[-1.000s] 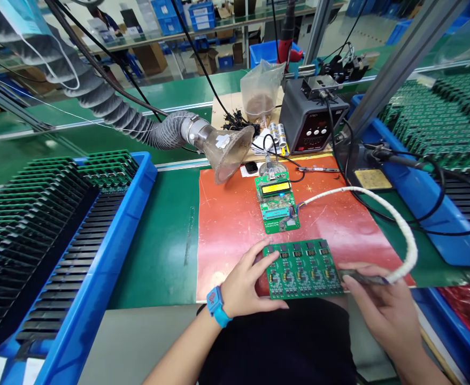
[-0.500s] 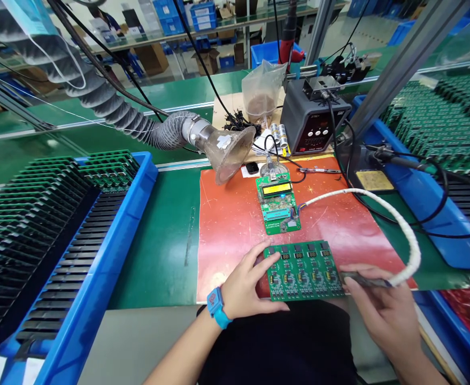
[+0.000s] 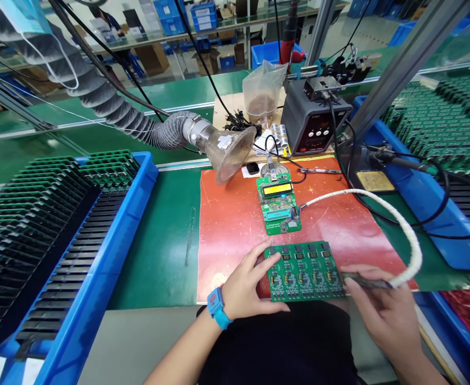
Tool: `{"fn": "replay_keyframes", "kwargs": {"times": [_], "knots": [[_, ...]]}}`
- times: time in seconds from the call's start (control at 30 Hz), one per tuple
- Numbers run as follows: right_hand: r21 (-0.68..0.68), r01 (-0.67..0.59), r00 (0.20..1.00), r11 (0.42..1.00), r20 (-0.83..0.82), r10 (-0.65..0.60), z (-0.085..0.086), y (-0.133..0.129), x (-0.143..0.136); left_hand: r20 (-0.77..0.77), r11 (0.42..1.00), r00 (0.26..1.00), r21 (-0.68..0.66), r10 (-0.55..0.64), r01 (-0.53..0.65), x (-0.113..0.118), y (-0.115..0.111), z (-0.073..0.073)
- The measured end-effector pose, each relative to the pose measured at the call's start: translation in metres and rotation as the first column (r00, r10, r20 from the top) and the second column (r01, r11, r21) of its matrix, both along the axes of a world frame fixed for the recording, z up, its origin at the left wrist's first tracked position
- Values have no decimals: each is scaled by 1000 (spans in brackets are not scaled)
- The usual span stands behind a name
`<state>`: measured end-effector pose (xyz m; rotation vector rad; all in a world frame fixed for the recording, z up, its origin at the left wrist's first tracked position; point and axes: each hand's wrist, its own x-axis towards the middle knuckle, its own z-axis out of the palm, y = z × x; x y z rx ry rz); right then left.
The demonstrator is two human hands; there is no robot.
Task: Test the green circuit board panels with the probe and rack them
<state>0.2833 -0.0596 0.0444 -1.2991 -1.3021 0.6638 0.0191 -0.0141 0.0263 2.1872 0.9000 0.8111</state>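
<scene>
A green circuit board point(image 3: 306, 272) with a row of small digit displays lies at the front edge of the red mat point(image 3: 226, 224). My left hand point(image 3: 251, 283), with a blue watch on the wrist, holds the board's left end between thumb and fingers. In my right hand point(image 3: 383, 305) is a dark probe point(image 3: 367, 280), its tip against the board's right edge. A white sleeved cable point(image 3: 407, 230) runs from the probe to a smaller green board point(image 3: 279, 206) with a lit yellow screen, lying behind the first board.
Blue bins of upright circuit boards stand left point(image 3: 130, 214) and right point(image 3: 431, 208). A fume hose funnel point(image 3: 235, 152) hangs over the mat's back left. Behind the mat are a grey soldering station point(image 3: 315, 120) and a plastic bag point(image 3: 262, 93). Black cables loop at the right.
</scene>
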Motion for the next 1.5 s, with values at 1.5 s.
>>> {"fn": "replay_keyframes", "kwargs": {"times": [1.5], "knots": [[-138,-67,980,988,176,91,6,-7,-17,-53,1000,999,1,10,-10,-1,1,1]]}}
